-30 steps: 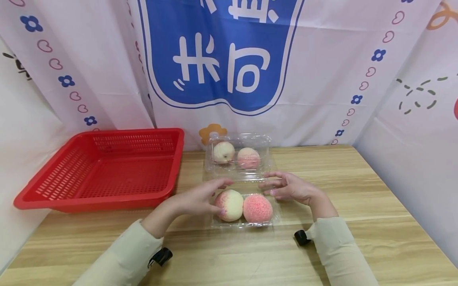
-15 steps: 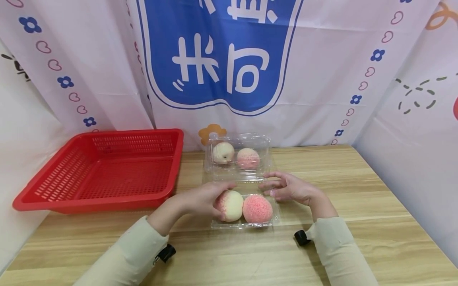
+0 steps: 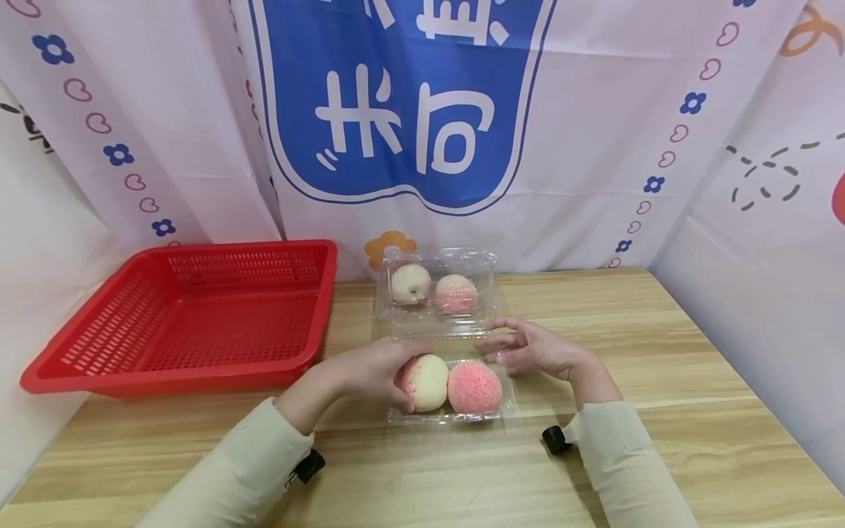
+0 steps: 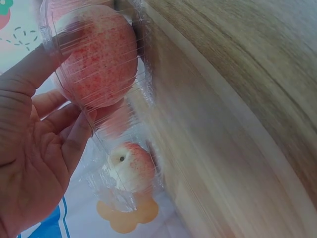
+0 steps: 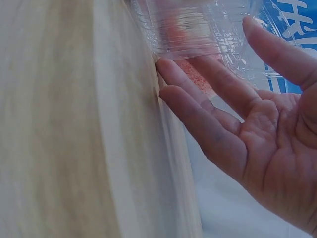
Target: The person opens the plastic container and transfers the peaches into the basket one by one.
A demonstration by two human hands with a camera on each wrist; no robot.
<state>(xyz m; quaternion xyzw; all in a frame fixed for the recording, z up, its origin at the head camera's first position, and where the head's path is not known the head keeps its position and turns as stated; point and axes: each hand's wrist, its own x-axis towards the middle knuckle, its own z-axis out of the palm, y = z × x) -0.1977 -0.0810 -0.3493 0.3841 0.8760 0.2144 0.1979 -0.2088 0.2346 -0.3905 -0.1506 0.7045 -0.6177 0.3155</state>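
Observation:
Two peach-like balls sit side by side in a clear plastic tray (image 3: 449, 418) in the head view, a cream one (image 3: 429, 383) on the left and a pink one (image 3: 474, 387) on the right. My left hand (image 3: 370, 372) holds the cream ball from its left side, thumb in front and fingers behind. In the left wrist view that hand (image 4: 42, 134) has its thumb against the ball (image 4: 101, 57), its other fingers by the tray's edge. My right hand (image 3: 544, 352), fingers spread, is at the tray's right side; its palm (image 5: 270, 139) shows empty in the right wrist view.
Behind the tray, against the printed cloth (image 3: 594, 147), is a clear plastic container (image 3: 488, 282) with a cream ball (image 3: 411, 284) and a pinkish ball (image 3: 457, 294). A red basket (image 3: 231, 370) stands on the wooden table (image 3: 660, 367) at the left.
My left hand has moved slightly right and its thumb and fingers have closed around the cream ball. The right hand has hardly moved. The view has shifted slightly.

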